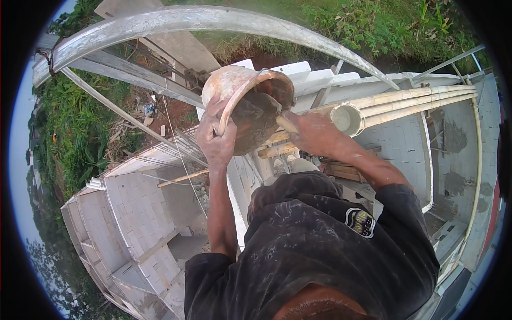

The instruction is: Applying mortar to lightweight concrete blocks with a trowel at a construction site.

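Note:
A mortar-stained orange bucket [216, 85] is tipped with its mouth toward me, and wet grey mortar [253, 120] coats its inside. My left hand [216, 136] grips the near left of its rim, thumb over the edge. Held in my right hand [312, 133] is a trowel [287, 124] by its pale wooden handle, at the bucket's right side. Its blade is hard to make out against the mortar. Just right of that hand a pale round container [346, 118] stands beside the bamboo poles [416, 101].
A curved-looking grey beam [213, 20] crosses ahead of me. Below my feet [282, 162] are planks and a pale block wall top [240, 192]. Deep block-walled rooms [141, 213] drop away on the left and right. A thin string [181, 149] hangs at left.

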`<state>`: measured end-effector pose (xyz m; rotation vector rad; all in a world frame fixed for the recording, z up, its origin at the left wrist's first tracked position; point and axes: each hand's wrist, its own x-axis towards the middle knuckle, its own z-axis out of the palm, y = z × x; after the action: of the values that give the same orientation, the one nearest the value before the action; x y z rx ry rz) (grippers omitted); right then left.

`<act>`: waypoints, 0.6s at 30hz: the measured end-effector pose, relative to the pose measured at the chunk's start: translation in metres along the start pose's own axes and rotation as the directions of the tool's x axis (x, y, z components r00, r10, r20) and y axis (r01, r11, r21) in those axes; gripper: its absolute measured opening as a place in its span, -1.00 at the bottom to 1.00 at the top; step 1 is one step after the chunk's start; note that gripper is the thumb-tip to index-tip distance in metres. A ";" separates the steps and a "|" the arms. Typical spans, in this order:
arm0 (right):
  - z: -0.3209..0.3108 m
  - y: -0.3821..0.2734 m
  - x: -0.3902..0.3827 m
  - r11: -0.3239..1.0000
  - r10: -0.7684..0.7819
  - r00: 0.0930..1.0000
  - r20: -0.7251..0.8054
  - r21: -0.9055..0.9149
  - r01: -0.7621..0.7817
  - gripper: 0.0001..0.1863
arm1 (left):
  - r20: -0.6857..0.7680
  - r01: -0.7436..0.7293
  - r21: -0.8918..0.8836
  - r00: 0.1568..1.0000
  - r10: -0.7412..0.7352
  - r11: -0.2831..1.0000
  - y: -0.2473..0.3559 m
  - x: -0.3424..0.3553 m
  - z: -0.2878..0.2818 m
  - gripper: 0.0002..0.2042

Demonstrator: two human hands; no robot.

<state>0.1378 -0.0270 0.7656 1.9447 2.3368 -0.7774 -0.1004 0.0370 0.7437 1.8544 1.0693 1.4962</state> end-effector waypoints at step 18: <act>0.156 0.045 -0.015 -0.133 -0.170 0.883 0.437 0.878 -0.460 -0.18 | -0.144 0.568 -0.713 0.455 -0.879 0.411 -0.101 -0.122 0.009 -0.87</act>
<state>0.1358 -0.0942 0.6172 1.6204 0.7971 -3.2231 -0.1261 -0.0075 0.5937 0.3455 1.2448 1.4587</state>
